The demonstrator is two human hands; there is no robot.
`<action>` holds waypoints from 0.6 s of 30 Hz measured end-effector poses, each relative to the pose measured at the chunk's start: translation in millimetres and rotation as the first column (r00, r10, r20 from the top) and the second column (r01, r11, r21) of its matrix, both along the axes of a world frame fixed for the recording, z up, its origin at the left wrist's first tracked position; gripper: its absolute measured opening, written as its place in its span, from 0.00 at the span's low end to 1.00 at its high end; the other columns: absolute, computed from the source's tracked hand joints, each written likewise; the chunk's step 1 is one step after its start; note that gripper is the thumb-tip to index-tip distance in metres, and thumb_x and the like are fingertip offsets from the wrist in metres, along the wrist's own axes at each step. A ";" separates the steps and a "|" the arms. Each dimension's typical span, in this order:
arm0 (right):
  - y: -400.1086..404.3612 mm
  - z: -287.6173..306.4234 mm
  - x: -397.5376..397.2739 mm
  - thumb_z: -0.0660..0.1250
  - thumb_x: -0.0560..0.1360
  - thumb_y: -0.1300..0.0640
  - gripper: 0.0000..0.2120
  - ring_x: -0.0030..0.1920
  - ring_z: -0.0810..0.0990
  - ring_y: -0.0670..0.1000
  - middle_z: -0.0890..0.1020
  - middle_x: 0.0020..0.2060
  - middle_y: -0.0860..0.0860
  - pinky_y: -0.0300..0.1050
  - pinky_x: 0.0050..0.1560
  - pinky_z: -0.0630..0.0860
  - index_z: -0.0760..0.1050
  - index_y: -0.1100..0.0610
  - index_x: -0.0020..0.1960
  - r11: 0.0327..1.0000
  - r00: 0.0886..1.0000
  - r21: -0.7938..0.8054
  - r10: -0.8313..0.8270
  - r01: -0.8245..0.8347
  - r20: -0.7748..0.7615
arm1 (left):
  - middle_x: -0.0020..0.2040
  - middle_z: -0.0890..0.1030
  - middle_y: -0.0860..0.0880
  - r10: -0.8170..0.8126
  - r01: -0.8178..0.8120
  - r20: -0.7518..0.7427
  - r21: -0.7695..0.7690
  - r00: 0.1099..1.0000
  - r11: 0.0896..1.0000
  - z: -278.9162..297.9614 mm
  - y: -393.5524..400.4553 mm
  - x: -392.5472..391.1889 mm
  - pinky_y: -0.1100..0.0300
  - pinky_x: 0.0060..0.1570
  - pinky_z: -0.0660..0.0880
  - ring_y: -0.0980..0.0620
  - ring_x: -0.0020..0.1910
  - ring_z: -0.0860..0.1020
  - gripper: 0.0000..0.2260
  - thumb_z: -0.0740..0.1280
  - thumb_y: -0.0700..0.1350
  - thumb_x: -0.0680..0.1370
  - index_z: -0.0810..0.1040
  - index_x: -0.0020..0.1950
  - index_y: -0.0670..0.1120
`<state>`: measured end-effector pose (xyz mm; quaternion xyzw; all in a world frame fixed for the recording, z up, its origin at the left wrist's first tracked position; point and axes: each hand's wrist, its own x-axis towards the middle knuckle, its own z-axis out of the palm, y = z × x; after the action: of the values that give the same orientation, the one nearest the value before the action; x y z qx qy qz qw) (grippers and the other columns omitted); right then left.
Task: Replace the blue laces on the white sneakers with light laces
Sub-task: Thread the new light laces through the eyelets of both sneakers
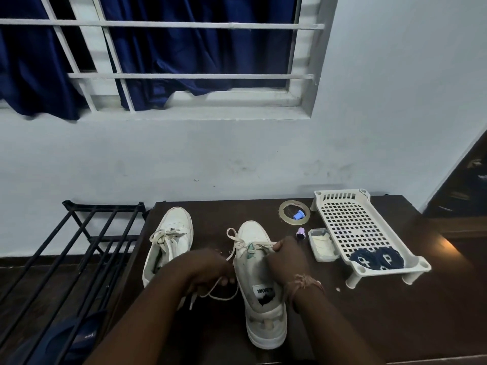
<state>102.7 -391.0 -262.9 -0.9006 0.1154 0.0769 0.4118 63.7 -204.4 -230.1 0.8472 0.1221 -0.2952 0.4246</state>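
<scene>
White sneakers (261,280), cream laces (232,248), dark-brown table (369,312)

Counter (369,325): dark wood, against pale wall. White perforated tray (355,222) on short legs, right side. Tape roll (283,209) left of tray, small blue cap (299,214) inside its ring. Purple cap (300,232) nearby. Small rectangular tub (322,245) touching tray. Black rack (79,246) left of counter. Barred window (168,25), navy curtain (200,54).

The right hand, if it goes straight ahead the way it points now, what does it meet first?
Probably the light lace at the sneaker tongue; the right hand already pinches there. Beyond it lies the toe cap, though depth is unclear.
</scene>
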 end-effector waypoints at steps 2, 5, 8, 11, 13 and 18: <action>-0.1 -3.7 -0.3 0.64 0.72 0.64 0.09 0.51 0.79 0.54 0.81 0.49 0.54 0.39 0.46 0.66 0.73 0.59 0.53 1.000 1.000 0.005 -0.003 0.003 0.005 | 0.32 0.74 0.48 0.162 -0.140 0.086 -0.221 0.983 0.965 2.2 1.5 1.6 0.64 0.27 0.61 0.55 0.25 0.66 0.08 0.67 0.39 0.78 0.80 0.40 0.46; -2.4 -5.5 2.4 0.65 0.72 0.63 0.08 0.49 0.79 0.55 0.80 0.46 0.55 0.42 0.45 0.68 0.72 0.60 0.51 0.999 1.000 -0.033 0.014 -0.014 -0.013 | 0.38 0.79 0.47 0.566 -0.390 0.060 -0.665 0.822 0.637 2.4 2.4 11.6 0.59 0.36 0.68 0.55 0.33 0.73 0.11 0.63 0.42 0.83 0.76 0.41 0.46; -3.1 -7.1 10.2 0.66 0.71 0.60 0.10 0.49 0.80 0.57 0.80 0.45 0.55 0.44 0.47 0.72 0.71 0.61 0.50 0.995 0.998 -0.082 0.053 -0.056 -0.041 | 0.50 0.85 0.41 0.709 -0.453 -0.281 -0.889 0.647 0.061 3.3 2.0 22.1 0.47 0.60 0.76 0.44 0.52 0.83 0.15 0.59 0.46 0.85 0.71 0.39 0.44; -5.1 -5.2 14.8 0.66 0.75 0.58 0.11 0.53 0.80 0.57 0.80 0.49 0.56 0.42 0.47 0.69 0.71 0.61 0.55 0.985 0.994 -0.136 0.096 -0.103 -0.060 | 0.32 0.76 0.47 0.670 -0.544 -0.417 -0.839 0.615 -0.023 1.9 -2.0 26.8 0.57 0.38 0.77 0.52 0.30 0.78 0.15 0.56 0.43 0.85 0.68 0.39 0.48; -7.2 -4.0 17.0 0.65 0.76 0.58 0.10 0.49 0.79 0.56 0.79 0.47 0.56 0.41 0.45 0.67 0.71 0.62 0.55 0.977 0.990 -0.162 0.127 -0.135 -0.062 | 0.30 0.72 0.49 0.679 -0.578 -0.104 -0.627 0.727 0.522 -6.5 -0.2 26.7 0.64 0.24 0.66 0.56 0.21 0.67 0.12 0.59 0.47 0.85 0.71 0.41 0.47; -3.2 -8.1 19.1 0.66 0.74 0.56 0.09 0.34 0.72 0.53 0.73 0.33 0.53 0.42 0.35 0.66 0.70 0.61 0.43 0.970 0.984 -0.166 0.169 -0.177 -0.063 | 0.38 0.85 0.43 0.252 -0.280 0.207 0.123 0.946 0.952 -30.2 4.3 21.4 0.56 0.39 0.75 0.45 0.33 0.80 0.25 0.61 0.60 0.81 0.81 0.44 0.39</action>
<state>121.8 -394.2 -271.0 -0.9371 0.0526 0.1243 0.3220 85.0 -200.1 -260.4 0.8766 0.2167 -0.1434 0.4050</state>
